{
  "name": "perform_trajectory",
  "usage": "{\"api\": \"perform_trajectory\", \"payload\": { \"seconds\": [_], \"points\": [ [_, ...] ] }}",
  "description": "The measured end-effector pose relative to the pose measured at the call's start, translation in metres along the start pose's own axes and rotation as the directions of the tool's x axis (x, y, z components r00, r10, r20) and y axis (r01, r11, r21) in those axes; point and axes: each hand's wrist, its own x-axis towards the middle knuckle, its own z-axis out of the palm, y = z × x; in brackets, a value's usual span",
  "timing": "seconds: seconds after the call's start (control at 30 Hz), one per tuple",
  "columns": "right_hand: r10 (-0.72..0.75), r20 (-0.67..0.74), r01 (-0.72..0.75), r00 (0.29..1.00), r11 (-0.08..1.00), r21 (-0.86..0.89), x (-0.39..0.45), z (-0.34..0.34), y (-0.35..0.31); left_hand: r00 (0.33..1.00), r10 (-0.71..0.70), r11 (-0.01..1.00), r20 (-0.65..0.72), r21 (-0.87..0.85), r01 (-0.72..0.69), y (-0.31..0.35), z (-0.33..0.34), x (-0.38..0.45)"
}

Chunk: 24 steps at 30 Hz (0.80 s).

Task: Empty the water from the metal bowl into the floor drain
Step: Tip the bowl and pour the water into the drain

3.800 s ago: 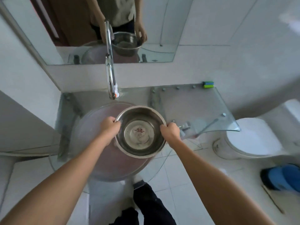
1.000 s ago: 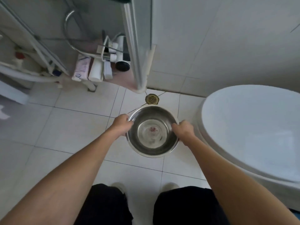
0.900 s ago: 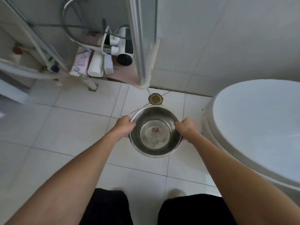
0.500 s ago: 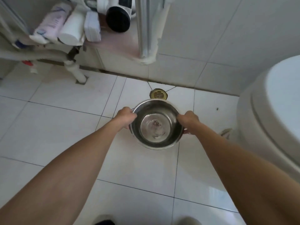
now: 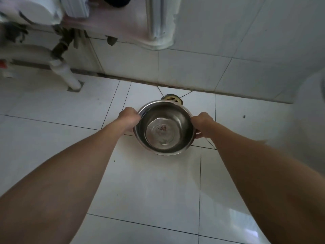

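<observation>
I hold a round metal bowl (image 5: 164, 127) low over the white floor tiles, with a little clear water over a red mark on its bottom. My left hand (image 5: 129, 118) grips its left rim and my right hand (image 5: 203, 123) grips its right rim. The brass floor drain (image 5: 172, 98) lies just beyond the bowl's far rim, close to the wall, and the bowl covers part of it. The bowl sits roughly level.
A white toilet (image 5: 311, 124) bulges in at the right edge. A white drain pipe (image 5: 66, 74) enters the floor at the left. A white post base (image 5: 158, 22) and a ledge with bottles (image 5: 44, 11) stand at the top. The tiled wall rises just behind the drain.
I carried the bowl from the sink to the floor drain and lowered it. In the last second my view dropped closer to the floor and the drain slid partly behind the bowl's far rim.
</observation>
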Motion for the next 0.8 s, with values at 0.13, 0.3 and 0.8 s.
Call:
{"api": "perform_trajectory", "payload": {
  "seconds": [0.13,0.3,0.8],
  "points": [
    [0.012,0.004,-0.012,1.000,0.999,0.042,0.001,0.003,0.004,0.999,-0.036,0.999,-0.002,-0.024,0.036,-0.008,-0.003,-0.001],
    [0.007,0.024,-0.008,1.000,0.998,0.058,0.002,0.002,0.009,0.999,-0.042,0.999,-0.011,-0.004,0.042,-0.012,-0.004,-0.001],
    [0.017,-0.050,-0.013,0.999,0.997,0.072,0.013,-0.004,0.016,0.996,-0.082,0.991,-0.037,-0.107,0.077,-0.004,0.007,0.011]
  ]
}}
